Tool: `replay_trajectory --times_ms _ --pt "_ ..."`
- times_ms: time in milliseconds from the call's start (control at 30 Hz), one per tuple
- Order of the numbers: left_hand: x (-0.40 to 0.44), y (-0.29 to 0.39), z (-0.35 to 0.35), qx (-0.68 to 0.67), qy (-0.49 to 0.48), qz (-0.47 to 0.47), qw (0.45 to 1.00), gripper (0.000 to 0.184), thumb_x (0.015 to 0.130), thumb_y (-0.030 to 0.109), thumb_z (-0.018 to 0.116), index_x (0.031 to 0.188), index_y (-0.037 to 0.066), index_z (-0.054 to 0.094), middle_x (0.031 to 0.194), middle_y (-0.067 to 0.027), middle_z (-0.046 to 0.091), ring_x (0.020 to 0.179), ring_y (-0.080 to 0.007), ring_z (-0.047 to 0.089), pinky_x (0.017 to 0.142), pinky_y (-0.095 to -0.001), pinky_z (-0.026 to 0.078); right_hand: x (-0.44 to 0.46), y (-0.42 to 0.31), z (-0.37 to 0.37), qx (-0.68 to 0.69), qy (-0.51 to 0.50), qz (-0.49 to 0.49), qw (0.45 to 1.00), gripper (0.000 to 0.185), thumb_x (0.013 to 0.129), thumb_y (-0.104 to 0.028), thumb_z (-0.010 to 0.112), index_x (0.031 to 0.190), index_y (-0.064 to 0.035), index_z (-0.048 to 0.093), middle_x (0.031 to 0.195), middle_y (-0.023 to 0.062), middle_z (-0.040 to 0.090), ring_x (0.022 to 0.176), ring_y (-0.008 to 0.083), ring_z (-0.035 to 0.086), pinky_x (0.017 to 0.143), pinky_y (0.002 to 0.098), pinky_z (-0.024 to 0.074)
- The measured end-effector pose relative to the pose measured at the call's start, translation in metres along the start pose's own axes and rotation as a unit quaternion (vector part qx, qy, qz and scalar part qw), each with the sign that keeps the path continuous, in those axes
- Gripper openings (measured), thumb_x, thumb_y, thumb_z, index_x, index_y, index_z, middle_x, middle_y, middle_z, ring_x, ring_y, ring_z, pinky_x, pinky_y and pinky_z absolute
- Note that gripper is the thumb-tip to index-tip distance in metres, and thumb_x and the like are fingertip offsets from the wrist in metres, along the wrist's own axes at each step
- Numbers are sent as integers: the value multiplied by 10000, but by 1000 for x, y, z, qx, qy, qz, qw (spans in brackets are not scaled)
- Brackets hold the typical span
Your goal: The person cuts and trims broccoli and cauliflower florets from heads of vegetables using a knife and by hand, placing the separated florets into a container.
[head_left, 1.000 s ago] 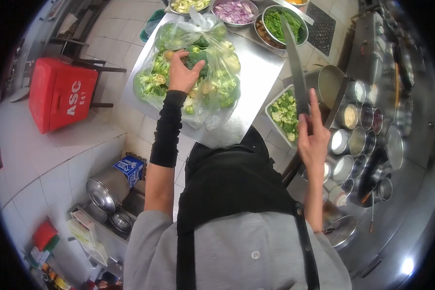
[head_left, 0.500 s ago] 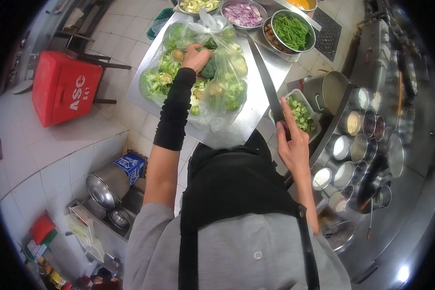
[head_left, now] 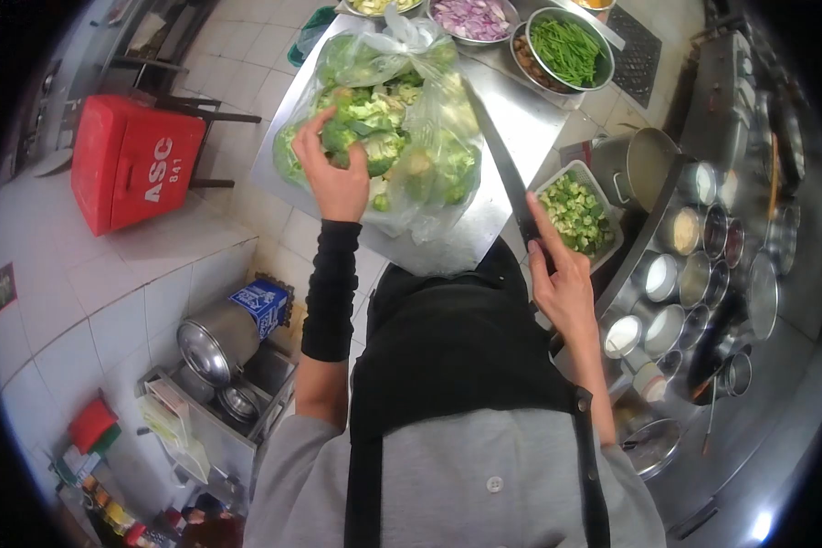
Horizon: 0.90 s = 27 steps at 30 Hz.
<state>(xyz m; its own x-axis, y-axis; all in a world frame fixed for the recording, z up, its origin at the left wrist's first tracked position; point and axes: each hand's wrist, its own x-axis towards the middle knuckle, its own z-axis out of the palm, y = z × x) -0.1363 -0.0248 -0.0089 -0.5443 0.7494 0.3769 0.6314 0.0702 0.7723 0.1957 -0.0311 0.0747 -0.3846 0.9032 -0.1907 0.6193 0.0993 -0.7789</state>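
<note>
My left hand (head_left: 336, 178), with a black sleeve above the wrist, hovers over or touches the near left side of an opened clear plastic bag (head_left: 434, 173). Its fingers and thumb are spread apart, with green broccoli (head_left: 374, 114) just beyond them. Broccoli pieces fill the bag, which is knotted at its far end and lies on a metal table (head_left: 530, 128). A long knife (head_left: 502, 151) is in my right hand (head_left: 562, 274), index finger stretched along the handle. The blade points away over the table's right part.
Bowls of chopped purple onion (head_left: 470, 16) and green beans (head_left: 564, 50) stand at the far edge. Right of the table are a basket of cut green vegetables (head_left: 575, 215), a large pot (head_left: 644, 169) and a counter with several small containers. A red box (head_left: 137, 164) sits left.
My left hand has drawn back toward me from inside the bag, and its fingers have spread. The whole view has shifted slightly; my right hand still holds the knife.
</note>
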Motion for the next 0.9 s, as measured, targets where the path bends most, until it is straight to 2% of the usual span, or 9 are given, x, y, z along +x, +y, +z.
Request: replay_trajectory --times_ms 100,133,333,433,533,633,733,833,900 --pt "-21 -20 3 30 -9 30 999 545 879 27 721 1410 51 602 1435 -173 553 1395 -339 515 1182 -462 409 0 0 7 -25 -61 -7 998 694 1035 -44 602 1660 -326 492 800 242 694 666 399 687 729 503 543" --pt "-23 -20 -3 51 -25 34 998 504 872 19 732 1358 42 599 1455 -190 542 1412 -360 513 1169 -475 430 1 -2 9 -31 -72 -15 997 696 1035 -47 602 1659 -334 491 780 237 682 658 405 676 720 509 535" --pt "-10 -22 -21 -29 -91 -82 992 485 830 16 774 1270 49 575 1408 -169 589 1372 -329 568 1090 -476 505 3 -6 9 -43 -89 -35 995 710 1031 -53 612 1665 -342 478 761 232 662 661 423 657 710 524 524" --pt "0 -22 -27 -19 -109 -101 989 613 797 3 783 1361 28 545 1402 -180 576 1328 -371 585 1051 -482 533 7 -12 6 -59 -84 -39 994 711 1032 -55 614 1667 -343 476 755 230 655 653 416 656 710 521 528" --pt "2 12 -34 -13 -104 -64 992 649 828 38 805 1430 126 581 1335 -167 599 1290 -338 585 1104 -477 480 8 -13 7 -53 -67 -54 995 714 1032 -56 613 1669 -345 472 746 230 647 647 414 654 708 518 530" --pt "-15 0 -15 86 -17 21 996 733 826 61 831 1508 146 577 1296 -166 589 1268 -368 567 1126 -466 455 5 -19 9 -36 -81 -50 995 725 1029 -49 607 1676 -343 459 747 235 653 655 421 662 706 523 530" --pt "-31 2 -7 96 -21 4 995 629 858 93 839 1453 123 638 1275 -163 581 1291 -392 539 1140 -462 434 4 -22 14 -46 -115 -53 991 740 1020 -33 598 1679 -338 451 765 246 672 688 439 682 718 541 532" --pt "-32 12 -7 124 -31 24 992 491 895 126 839 1361 94 689 1254 -161 592 1247 -369 571 1056 -442 497 2 -27 18 -65 -154 -42 985 753 1010 -19 590 1680 -330 447 784 256 686 725 454 697 734 560 531" --pt "-29 12 -2 110 -22 -4 994 418 910 138 835 1304 81 708 1246 -157 607 1171 -337 607 977 -422 532 3 -28 19 -68 -157 -37 985 759 1003 -10 585 1679 -327 447 794 264 690 743 463 701 743 569 528"
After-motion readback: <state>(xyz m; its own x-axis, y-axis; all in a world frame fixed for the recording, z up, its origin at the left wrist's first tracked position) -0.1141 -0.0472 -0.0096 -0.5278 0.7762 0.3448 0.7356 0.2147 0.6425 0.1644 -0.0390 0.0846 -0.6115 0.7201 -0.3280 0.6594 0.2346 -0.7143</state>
